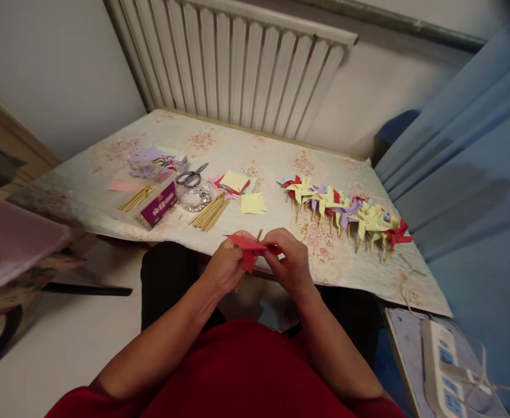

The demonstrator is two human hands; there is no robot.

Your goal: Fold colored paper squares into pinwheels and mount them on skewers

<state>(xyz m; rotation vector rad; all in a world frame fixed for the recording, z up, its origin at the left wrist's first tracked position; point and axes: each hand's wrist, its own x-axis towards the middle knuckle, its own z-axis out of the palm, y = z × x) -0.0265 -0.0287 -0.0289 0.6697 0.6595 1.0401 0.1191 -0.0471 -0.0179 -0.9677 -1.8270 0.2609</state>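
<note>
Over the table's front edge, my left hand (227, 264) is closed on a red paper pinwheel (249, 249) and the thin wooden stick (259, 234) that passes behind it. My right hand (290, 261) pinches the pinwheel's right blade between thumb and fingers. Just beyond my hands lie a bundle of wooden sticks (210, 213) and a slit yellow paper square (253, 204). A row of pinwheels on sticks (346, 210), in yellow, red and purple, lies to the right.
On the flowered tablecloth (276, 165) are scissors (191, 176), a dish of shiny metal pins (194, 198), a box of sticks (159, 204) and stacked paper squares (234, 182). A power strip (444, 366) sits at lower right, a blue curtain (476, 174) hangs beside the table.
</note>
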